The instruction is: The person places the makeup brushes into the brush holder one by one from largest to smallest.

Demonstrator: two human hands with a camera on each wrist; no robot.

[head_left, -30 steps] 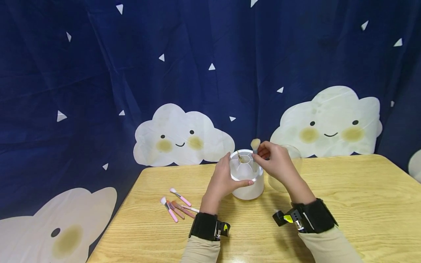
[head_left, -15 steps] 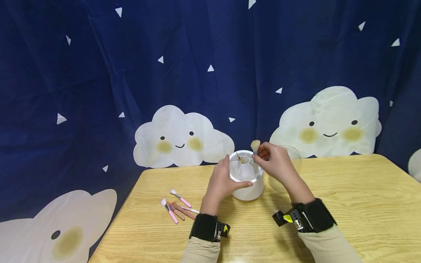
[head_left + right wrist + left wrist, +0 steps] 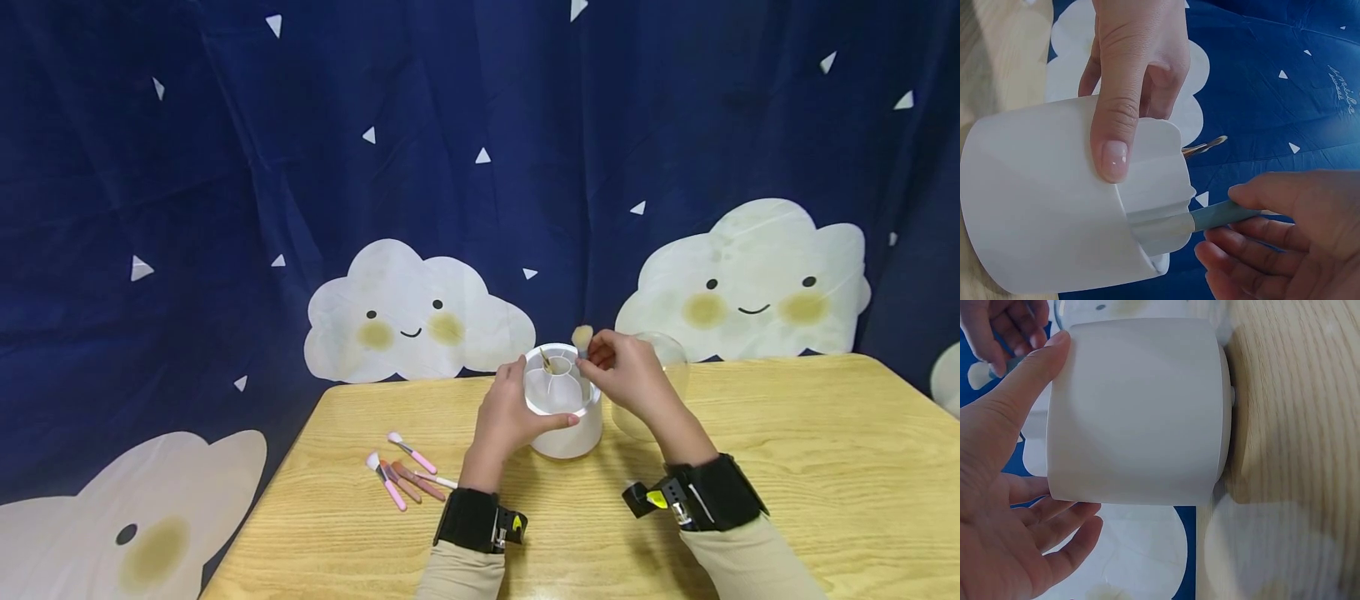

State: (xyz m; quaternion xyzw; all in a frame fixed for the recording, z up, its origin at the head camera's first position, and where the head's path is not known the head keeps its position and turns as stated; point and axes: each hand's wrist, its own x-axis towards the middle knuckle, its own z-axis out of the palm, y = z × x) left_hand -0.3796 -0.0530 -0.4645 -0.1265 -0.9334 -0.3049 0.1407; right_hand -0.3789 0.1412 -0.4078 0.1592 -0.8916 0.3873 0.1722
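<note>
A white round brush holder (image 3: 566, 437) with dividers inside stands on the table, and thin gold-coloured tips (image 3: 546, 361) poke out of one compartment. My left hand (image 3: 513, 408) grips it from the left, thumb across the near rim and fingers round the far side. At the rim's right side my right hand (image 3: 628, 371) pinches a makeup brush (image 3: 582, 337) upright, pale bristles on top. In the right wrist view the brush's blue-grey handle (image 3: 1219, 215) shows between thumb and fingers, with its lower end inside a compartment. How deep it reaches is hidden.
Left of the holder, several makeup brushes (image 3: 405, 479) with pink, brownish and white handles lie loosely grouped on the wooden table (image 3: 810, 467). A clear round cover (image 3: 671, 354) stands just behind my right hand. A dark blue curtain (image 3: 480, 200) hangs along the table's back edge.
The makeup brush in my right hand has sunk slightly lower into the holder. My left hand keeps its grip, and the loose brushes lie as before.
</note>
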